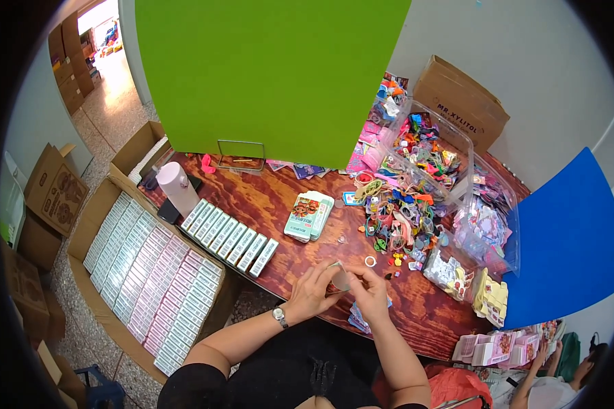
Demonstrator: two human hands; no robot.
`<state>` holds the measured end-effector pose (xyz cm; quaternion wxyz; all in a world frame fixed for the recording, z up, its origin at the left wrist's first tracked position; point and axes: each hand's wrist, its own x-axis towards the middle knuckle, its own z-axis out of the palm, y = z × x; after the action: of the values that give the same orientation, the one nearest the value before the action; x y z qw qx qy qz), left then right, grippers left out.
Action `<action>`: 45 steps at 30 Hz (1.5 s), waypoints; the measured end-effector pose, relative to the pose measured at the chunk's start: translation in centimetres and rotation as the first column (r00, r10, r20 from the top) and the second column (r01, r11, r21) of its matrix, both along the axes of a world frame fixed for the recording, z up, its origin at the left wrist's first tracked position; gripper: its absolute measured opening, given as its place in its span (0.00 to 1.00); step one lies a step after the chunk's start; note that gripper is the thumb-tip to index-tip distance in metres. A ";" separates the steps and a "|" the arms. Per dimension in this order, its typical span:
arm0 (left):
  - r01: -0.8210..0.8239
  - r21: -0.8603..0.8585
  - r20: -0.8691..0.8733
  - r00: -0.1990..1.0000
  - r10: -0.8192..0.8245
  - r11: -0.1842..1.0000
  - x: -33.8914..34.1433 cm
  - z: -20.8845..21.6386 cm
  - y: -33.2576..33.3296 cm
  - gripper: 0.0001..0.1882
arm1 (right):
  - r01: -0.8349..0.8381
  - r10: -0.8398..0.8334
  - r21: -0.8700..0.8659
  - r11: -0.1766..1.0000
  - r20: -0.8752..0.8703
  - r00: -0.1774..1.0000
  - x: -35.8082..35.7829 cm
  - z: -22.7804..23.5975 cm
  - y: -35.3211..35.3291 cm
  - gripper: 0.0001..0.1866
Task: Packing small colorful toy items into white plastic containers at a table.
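Near the table's front edge my left hand (310, 296) is closed around a small carton (340, 280), its pale grey inside facing up. My right hand (370, 294) pinches the carton's right edge between thumb and fingers. Part of the carton is hidden behind my fingers. Beside my right wrist lies a little pile of blue-and-purple printed cards (359, 319). Farther off, in front of my hands, flat mint-green cartons (307, 217) are stacked. A row of filled green-and-white boxes (226, 235) stands at the table's left edge.
At left a large cardboard box (89, 300) holds rows of small boxes. A pink bottle (177, 187) stands behind the row. Right of my hands lie heaped colourful trinkets (399, 221), clear bins (467, 153) and a blue board (566, 252). Another person (552, 392) sits at the lower right.
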<state>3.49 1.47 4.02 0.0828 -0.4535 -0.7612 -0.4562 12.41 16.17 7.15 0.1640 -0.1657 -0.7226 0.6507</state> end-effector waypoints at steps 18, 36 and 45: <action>-0.079 -0.044 -0.130 0.989 0.073 0.996 -0.1 -0.8 0.0 0.53 | 0.058 0.080 0.629 0.775 -0.188 0.979 0.5 0.9 -0.8 0.15; -0.104 -0.230 -0.133 0.988 0.075 0.968 0.2 0.1 0.6 0.52 | 0.079 -0.039 0.598 0.798 -0.081 0.996 1.5 -0.4 -3.0 0.22; 0.220 0.224 0.278 0.919 -0.279 0.949 -1.8 0.1 -1.8 0.69 | 0.068 -0.117 -0.578 0.813 -0.048 0.992 0.0 -0.9 0.2 0.20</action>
<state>1.70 -0.36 4.12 -0.0526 -0.4611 -0.6540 -0.5975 12.40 16.38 6.25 0.1668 -0.2158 -0.4764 0.8359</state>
